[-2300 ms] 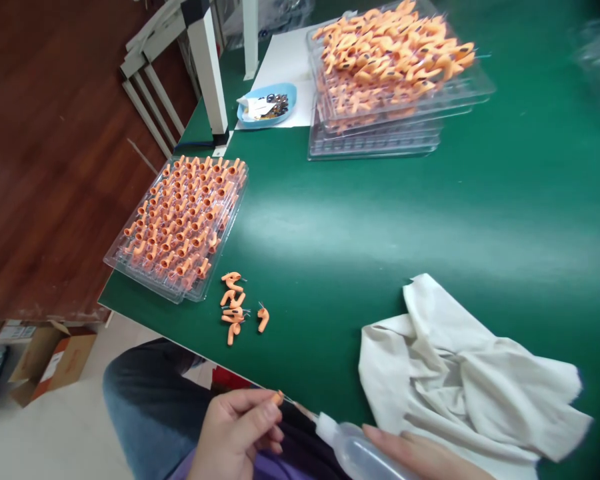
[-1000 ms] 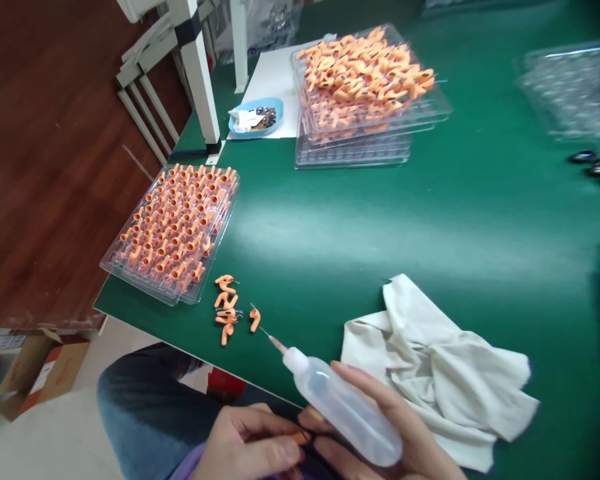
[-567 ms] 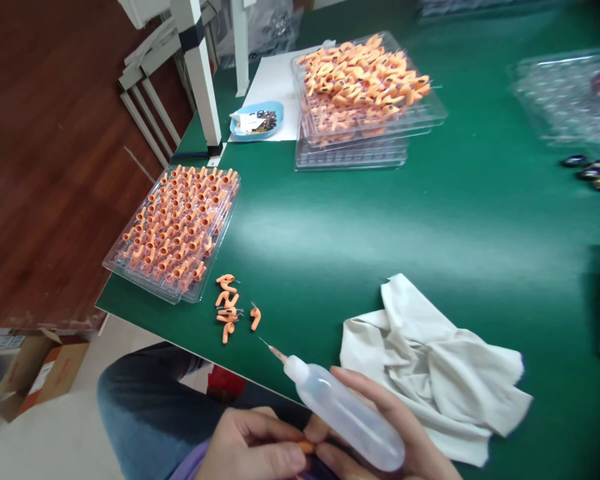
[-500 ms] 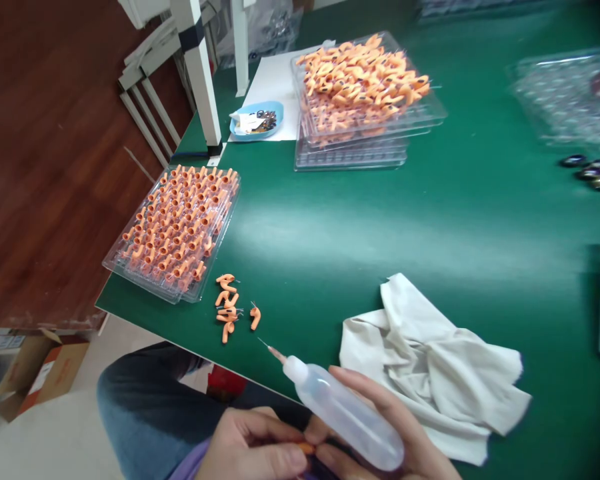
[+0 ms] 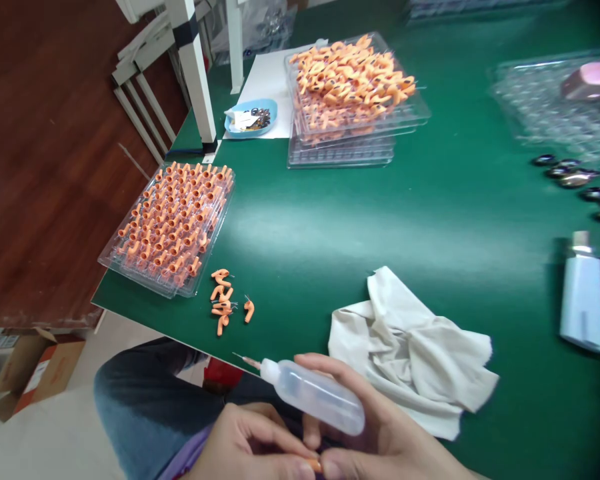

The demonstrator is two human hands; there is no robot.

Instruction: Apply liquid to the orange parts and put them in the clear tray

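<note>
At the bottom of the head view, my left hand pinches a small orange earbud shell, mostly hidden by fingers. My right hand cradles a translucent needle-tip squeeze bottle, its thin needle pointing up and left. The thumb of that same hand also touches the orange piece. On the table edge just beyond lie several loose orange earbud shells with fine wires, and one more shell sits a little apart. A crumpled off-white cloth is spread right of the bottle.
Orange shells stand in rows in a clear tray at the left table edge. Farther back, stacked trays carry a heap of shells beside a blue dish. Dark shiny pieces, a white tube and another clear tray lie right.
The bottle has swung left and slightly flatter in my right hand. Both hands sit a little lower, still together at the orange shell. The camera view has turned slightly right.
</note>
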